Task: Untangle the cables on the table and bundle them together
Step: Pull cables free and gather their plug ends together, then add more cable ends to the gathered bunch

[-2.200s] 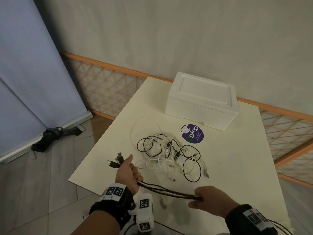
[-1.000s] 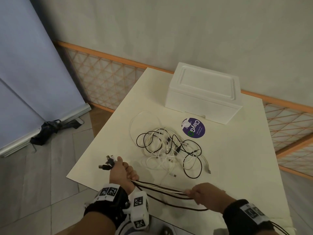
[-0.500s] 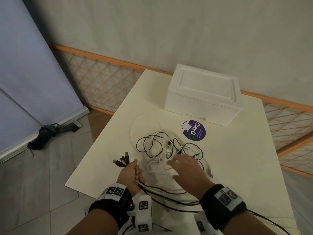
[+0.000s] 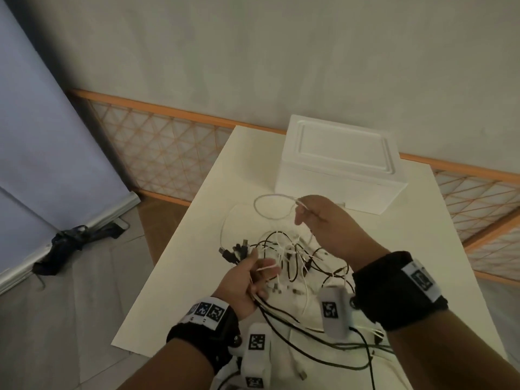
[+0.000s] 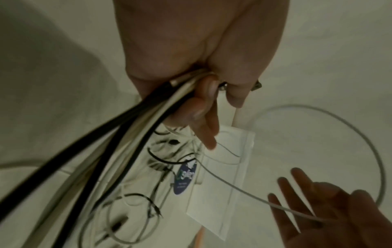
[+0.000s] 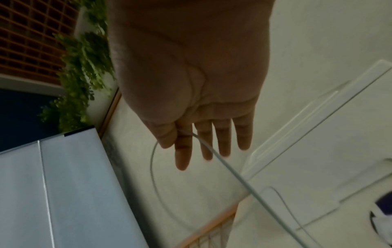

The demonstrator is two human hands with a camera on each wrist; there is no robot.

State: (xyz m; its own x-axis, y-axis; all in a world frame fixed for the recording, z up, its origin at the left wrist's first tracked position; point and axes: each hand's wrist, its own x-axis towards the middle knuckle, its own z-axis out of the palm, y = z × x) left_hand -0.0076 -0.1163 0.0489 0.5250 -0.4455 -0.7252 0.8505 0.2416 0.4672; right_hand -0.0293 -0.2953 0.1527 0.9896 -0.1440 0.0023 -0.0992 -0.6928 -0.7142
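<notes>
Holding gathered cable bundle (image 4: pixel 281 311) in left hand (image 4: pixel 244 282), fingers curled round it | right hand (image 4: pixel 329 223) pinching white cable (image 4: pixel 270 205) thumb-to-index, other fingers straight, lifted at 12 o'clock of tangled pile (image 4: pixel 304 257) | pile on worktop (image 4: pixel 422 263) | foam box (image 4: pixel 340 161) behind

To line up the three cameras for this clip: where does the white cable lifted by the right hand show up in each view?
Head: the white cable loops upper centre, left of the right hand, in front of the foam box.
Left wrist: it arcs across the right half, ending at that hand, lower right.
Right wrist: it curves below the thumb, centre.
Shared landmark: the foam box.
</notes>
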